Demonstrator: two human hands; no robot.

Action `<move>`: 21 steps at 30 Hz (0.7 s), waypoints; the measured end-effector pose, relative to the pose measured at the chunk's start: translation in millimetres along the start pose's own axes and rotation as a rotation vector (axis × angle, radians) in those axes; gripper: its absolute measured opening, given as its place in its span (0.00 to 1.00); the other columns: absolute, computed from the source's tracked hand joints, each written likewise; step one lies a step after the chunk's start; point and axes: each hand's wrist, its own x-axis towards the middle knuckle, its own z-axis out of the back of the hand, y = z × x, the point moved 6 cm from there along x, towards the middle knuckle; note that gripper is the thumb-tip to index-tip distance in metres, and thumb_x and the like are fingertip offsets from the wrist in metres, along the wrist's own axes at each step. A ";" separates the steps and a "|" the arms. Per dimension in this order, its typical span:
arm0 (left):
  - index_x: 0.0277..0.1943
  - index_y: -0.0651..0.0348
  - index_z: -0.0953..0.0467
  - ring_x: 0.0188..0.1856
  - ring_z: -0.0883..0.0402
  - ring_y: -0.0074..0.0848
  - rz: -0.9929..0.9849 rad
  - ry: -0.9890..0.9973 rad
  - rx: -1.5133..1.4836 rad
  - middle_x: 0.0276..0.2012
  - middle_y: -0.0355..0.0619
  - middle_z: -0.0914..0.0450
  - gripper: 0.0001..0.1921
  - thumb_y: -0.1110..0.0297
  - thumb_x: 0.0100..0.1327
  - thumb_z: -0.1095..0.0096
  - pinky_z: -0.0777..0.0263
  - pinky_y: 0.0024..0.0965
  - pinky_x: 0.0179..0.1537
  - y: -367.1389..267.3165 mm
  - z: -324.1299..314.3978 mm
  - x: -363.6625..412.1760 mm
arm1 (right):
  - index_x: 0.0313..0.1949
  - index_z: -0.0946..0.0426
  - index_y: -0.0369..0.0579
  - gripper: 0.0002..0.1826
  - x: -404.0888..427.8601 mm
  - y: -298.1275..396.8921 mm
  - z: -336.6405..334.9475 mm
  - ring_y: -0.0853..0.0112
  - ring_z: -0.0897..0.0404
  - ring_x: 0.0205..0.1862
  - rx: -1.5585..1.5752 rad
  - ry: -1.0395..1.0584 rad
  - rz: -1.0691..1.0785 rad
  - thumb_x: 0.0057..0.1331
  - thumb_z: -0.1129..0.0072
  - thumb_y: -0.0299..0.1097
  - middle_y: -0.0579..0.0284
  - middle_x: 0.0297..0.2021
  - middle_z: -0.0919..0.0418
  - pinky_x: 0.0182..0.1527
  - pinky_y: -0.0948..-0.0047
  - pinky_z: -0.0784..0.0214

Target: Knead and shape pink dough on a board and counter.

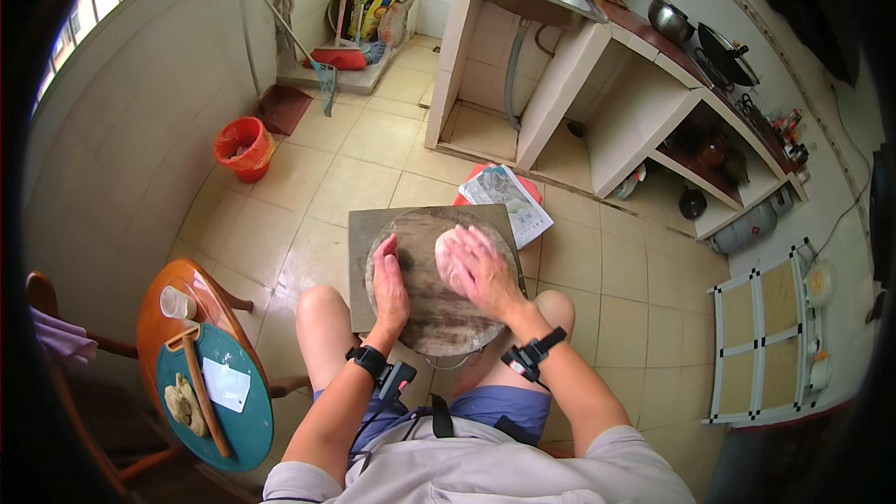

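A pale ball of dough (446, 252) lies on a round, worn wooden board (428, 315). My right hand (483, 269) rests over the dough with its fingers together, covering much of it. On the board's left side my left hand (390, 283) is held on edge, palm turned inward, touching no dough. Beneath the round board is a square tabletop (360, 241) between my knees. To my left, a teal cutting board (255, 427) bears a wooden rolling pin (203, 399), a white dough scraper (227, 383) and a lump of dough (183, 406).
The teal board overhangs a round wooden stool (164, 280), where a clear cup (178, 303) stands. Beyond my work surface, printed paper (535, 213) lies on something red. A red bin (245, 147) stands by the left wall. Tiled counter supports (560, 94) and a shelf rack (756, 343) border the right.
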 end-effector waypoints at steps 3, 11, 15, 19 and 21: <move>0.64 0.65 0.37 0.66 0.34 0.34 0.012 0.004 0.015 0.63 0.52 0.32 0.27 0.49 0.78 0.67 0.45 0.37 0.70 -5.9 -0.8 -1.1 | 0.66 0.33 0.57 0.30 -27.6 30.7 0.3 0.51 0.44 0.70 -0.272 0.053 0.108 0.64 0.42 0.47 0.54 0.69 0.42 0.69 0.49 0.47; 0.63 0.66 0.35 0.65 0.33 0.33 -0.011 0.015 0.012 0.61 0.52 0.29 0.23 0.56 0.78 0.64 0.43 0.35 0.67 -9.7 -5.9 -0.1 | 0.66 0.35 0.57 0.42 45.5 2.2 -33.5 0.50 0.42 0.70 -0.328 0.262 -0.274 0.54 0.35 0.58 0.52 0.70 0.43 0.63 0.37 0.45; 0.60 0.65 0.32 0.61 0.29 0.32 -0.030 -0.032 0.083 0.57 0.51 0.26 0.21 0.57 0.78 0.62 0.39 0.32 0.64 2.7 -1.5 3.0 | 0.53 0.23 0.55 0.29 58.9 -24.1 -27.3 0.54 0.23 0.53 0.023 0.085 -0.383 0.52 0.36 0.50 0.50 0.51 0.22 0.54 0.48 0.29; 0.58 0.66 0.30 0.57 0.26 0.33 -0.083 -0.018 0.134 0.53 0.52 0.23 0.21 0.58 0.78 0.61 0.37 0.31 0.61 1.8 -1.9 3.6 | 0.54 0.24 0.44 0.21 11.1 -92.7 -23.9 0.71 0.22 0.47 1.092 -0.475 -0.747 0.64 0.38 0.39 0.60 0.46 0.21 0.47 0.70 0.27; 0.58 0.66 0.30 0.55 0.25 0.34 -0.083 -0.020 0.150 0.51 0.52 0.23 0.20 0.58 0.77 0.61 0.35 0.31 0.60 0.8 -4.4 3.0 | 0.62 0.31 0.48 0.31 -13.4 -84.2 -7.0 0.63 0.24 0.56 1.612 -0.507 -0.902 0.65 0.44 0.52 0.54 0.57 0.25 0.57 0.60 0.29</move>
